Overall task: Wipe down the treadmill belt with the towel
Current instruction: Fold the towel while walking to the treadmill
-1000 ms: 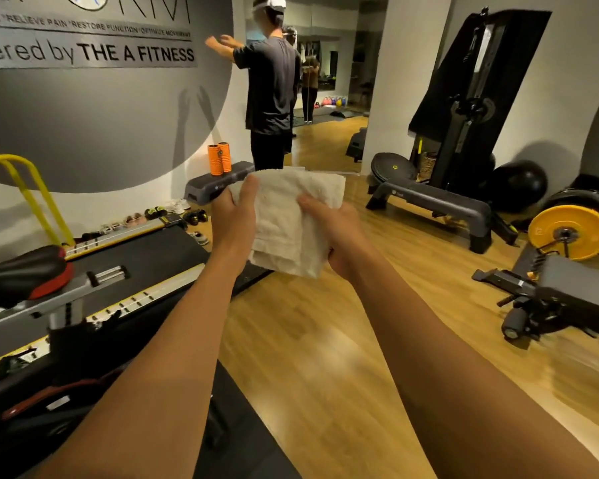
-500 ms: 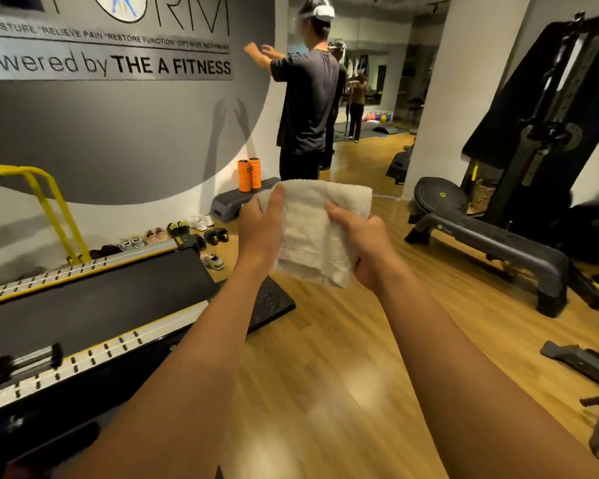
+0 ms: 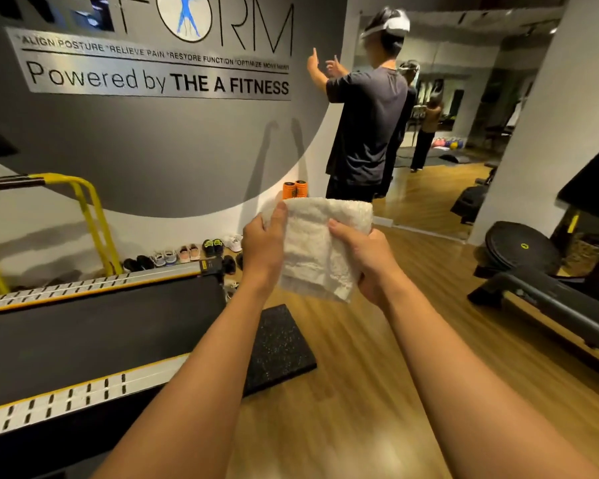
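Gripping the folded towel (image 3: 315, 250) in mid-air with the left hand (image 3: 263, 250) and right hand (image 3: 367, 264), both curled round its side edges, likely squaring it into a wiping pad; holding it well apart from the treadmill belt (image 3: 83, 326) lying down left

the wooden floor (image 3: 343, 402) carries the treadmill (image 3: 83, 340) at the left, with a black speckled mat (image 3: 277, 347) lying flat and reaching under its near edge. a row of shoes (image 3: 187, 252) lies along the foot of the wall behind it, beside a yellow frame (image 3: 94, 216). at the right sits a low black machine (image 3: 550, 305); a person (image 3: 367, 133) stands further back
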Available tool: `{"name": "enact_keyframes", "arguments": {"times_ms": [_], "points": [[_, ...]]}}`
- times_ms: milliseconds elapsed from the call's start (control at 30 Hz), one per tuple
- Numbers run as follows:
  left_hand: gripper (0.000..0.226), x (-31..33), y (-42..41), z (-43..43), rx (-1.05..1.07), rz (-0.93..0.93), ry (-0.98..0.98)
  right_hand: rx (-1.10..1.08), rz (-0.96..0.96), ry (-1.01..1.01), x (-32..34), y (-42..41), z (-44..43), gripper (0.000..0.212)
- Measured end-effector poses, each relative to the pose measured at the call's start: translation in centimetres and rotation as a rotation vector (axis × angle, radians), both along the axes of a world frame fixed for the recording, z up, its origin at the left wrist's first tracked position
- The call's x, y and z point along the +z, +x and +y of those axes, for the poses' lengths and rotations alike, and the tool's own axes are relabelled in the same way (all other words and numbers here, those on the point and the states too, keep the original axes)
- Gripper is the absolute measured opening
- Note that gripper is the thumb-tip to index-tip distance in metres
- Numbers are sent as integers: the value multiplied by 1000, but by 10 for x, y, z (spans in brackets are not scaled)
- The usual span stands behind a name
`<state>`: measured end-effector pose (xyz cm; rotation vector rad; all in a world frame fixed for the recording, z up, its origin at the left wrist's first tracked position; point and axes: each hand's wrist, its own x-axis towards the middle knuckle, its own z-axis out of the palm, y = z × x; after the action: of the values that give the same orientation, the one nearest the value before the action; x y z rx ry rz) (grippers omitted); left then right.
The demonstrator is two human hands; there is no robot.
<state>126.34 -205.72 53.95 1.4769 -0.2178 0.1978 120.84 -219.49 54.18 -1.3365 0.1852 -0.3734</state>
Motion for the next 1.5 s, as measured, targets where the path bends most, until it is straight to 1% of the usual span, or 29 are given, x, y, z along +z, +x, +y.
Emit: {"name": "enact_keyframes", "arguments": {"times_ms": [100,167,367,500,633,700,733,833,867,967,1067,1133,1367,1500], "points": [[32,-1,61,-22,-6,13,-20,26,9,-5,-3,61,-22,28],[36,-1,103,-36,13,11,-19,41,14,-9,-2,100,-36,27],[44,0,216,-67,41,38,9,94,31,-17,3,215,-72,15],[35,-11,288,-74,72,63,-34,188,28,-10,-5,301,-87,15],[25,-16,350,-79,178,91,-68,353,16,-14,-14,387,-91,28],[22,-16,381,-78,259,118,-90,434,49,9,-18,432,-90,30],[22,-16,396,-76,300,125,-94,478,70,32,-21,454,-89,32],[24,-18,439,-66,435,122,-74,610,127,130,-28,514,-73,48],[24,-20,452,-61,478,119,-72,653,139,158,-31,531,-65,50],[24,-29,493,-41,575,134,-87,774,201,221,-39,575,-41,36],[22,-39,538,-19,622,140,-99,857,208,210,-46,622,-18,25],[23,-44,566,-8,633,137,-129,851,197,183,-49,652,-4,21],[22,-56,657,35,715,158,-133,846,205,55,-54,756,45,34],[23,-68,706,58,781,164,-107,887,259,30,-67,816,70,35]]}}
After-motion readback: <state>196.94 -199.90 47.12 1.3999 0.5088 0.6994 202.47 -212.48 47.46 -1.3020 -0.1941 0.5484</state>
